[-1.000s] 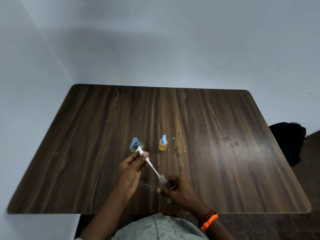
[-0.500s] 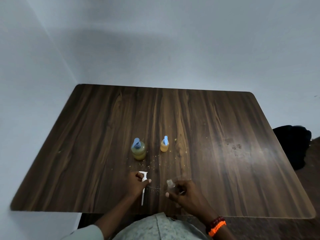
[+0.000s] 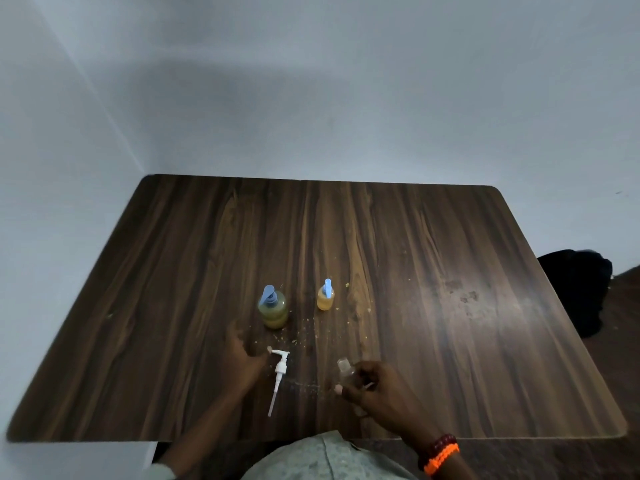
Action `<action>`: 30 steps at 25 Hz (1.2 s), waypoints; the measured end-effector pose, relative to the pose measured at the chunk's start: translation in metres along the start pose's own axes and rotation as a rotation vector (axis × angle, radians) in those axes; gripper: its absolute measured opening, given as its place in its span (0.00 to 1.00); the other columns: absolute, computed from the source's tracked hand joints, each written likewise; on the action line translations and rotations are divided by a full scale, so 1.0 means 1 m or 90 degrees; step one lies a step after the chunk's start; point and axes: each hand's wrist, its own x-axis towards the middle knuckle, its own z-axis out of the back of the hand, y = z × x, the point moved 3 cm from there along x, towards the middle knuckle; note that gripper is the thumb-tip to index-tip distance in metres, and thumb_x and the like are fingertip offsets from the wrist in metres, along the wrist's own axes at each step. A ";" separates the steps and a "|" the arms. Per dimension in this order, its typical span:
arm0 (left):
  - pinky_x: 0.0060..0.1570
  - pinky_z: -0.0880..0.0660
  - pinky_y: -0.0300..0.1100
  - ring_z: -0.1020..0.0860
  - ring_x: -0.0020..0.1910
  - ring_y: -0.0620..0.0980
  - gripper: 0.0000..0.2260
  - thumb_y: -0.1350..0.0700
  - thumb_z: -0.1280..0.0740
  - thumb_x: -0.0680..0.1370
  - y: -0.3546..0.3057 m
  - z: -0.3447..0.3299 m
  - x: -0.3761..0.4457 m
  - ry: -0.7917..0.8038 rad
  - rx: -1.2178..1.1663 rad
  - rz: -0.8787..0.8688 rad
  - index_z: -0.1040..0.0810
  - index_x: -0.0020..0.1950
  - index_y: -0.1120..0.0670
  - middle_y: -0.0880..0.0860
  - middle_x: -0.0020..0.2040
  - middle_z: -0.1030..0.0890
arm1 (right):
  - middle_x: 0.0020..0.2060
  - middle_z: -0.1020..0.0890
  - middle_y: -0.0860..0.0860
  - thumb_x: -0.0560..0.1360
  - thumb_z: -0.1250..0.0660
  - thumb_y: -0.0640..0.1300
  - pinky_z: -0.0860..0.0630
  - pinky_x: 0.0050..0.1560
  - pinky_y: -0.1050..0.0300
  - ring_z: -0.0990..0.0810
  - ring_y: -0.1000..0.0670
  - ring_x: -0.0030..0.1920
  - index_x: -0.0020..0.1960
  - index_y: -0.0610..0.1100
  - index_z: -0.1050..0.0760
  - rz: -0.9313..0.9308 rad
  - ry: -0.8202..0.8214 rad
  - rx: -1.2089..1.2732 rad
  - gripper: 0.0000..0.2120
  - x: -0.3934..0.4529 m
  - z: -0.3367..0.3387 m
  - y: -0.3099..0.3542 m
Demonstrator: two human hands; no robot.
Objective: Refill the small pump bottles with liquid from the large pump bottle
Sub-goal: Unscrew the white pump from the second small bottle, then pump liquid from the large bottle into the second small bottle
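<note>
1. Presently, the large pump bottle (image 3: 273, 310) stands upright on the wooden table (image 3: 450, 271), left of centre. It is clear, about half full of yellow-green liquid, and carries a blue pump head.
2. A small pump bottle (image 3: 325, 299) stands upright to its right, apart from it, holding orange-yellow liquid under a blue pump head.
3. A second small bottle (image 3: 346, 370), clear and with its neck open, is gripped in the right hand (image 3: 375, 393) near the table's front edge. Whether it holds any liquid cannot be told.
4. A white pump head (image 3: 278, 374) with its long dip tube lies flat on the table between the 2 hands, nozzle end away from the person, tube pointing toward the front edge.
5. The left hand (image 3: 244, 358) rests on the table with fingers spread and relaxed, holding nothing; 1 fingertip lies just beside the white nozzle. Contact cannot be confirmed, as the hand is blurred.
6. Count: 1 large bottle, 2 small bottles, 3 pump heads (2 blue fitted, 1 white loose).
7. Small pale specks (image 3: 304, 332) are scattered on the table between the bottles and the hands.
8. The right wrist bears 2 bracelets (image 3: 440, 451), 1 dark red, 1 orange.
9. The lower body of the held bottle is hidden by the right fingers. A dark object (image 3: 578, 289) on the floor beyond the table's right edge is too dim to identify.
</note>
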 end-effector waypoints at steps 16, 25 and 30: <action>0.65 0.26 0.48 0.25 0.62 0.47 0.42 0.35 0.18 0.63 -0.018 -0.014 0.030 0.047 0.166 -0.171 0.27 0.72 0.48 0.45 0.62 0.27 | 0.41 0.12 0.44 0.78 0.25 0.55 0.17 0.37 0.56 0.13 0.44 0.36 0.45 0.42 0.16 -0.006 0.003 0.006 0.15 0.006 -0.003 -0.002; 0.70 0.24 0.57 0.20 0.66 0.52 0.36 0.52 0.15 0.66 -0.002 -0.015 0.038 0.100 0.038 -0.125 0.25 0.71 0.49 0.52 0.66 0.18 | 0.42 0.11 0.48 0.76 0.24 0.54 0.15 0.39 0.52 0.12 0.42 0.39 0.46 0.43 0.15 0.012 0.012 0.001 0.13 0.015 0.006 0.002; 0.55 0.16 0.54 0.14 0.49 0.46 0.26 0.44 0.14 0.61 -0.037 -0.012 0.023 0.139 -0.021 -0.106 0.18 0.55 0.45 0.48 0.49 0.12 | 0.39 0.12 0.48 0.71 0.24 0.61 0.14 0.39 0.42 0.12 0.43 0.38 0.45 0.48 0.16 0.016 -0.025 0.012 0.16 0.014 0.019 -0.010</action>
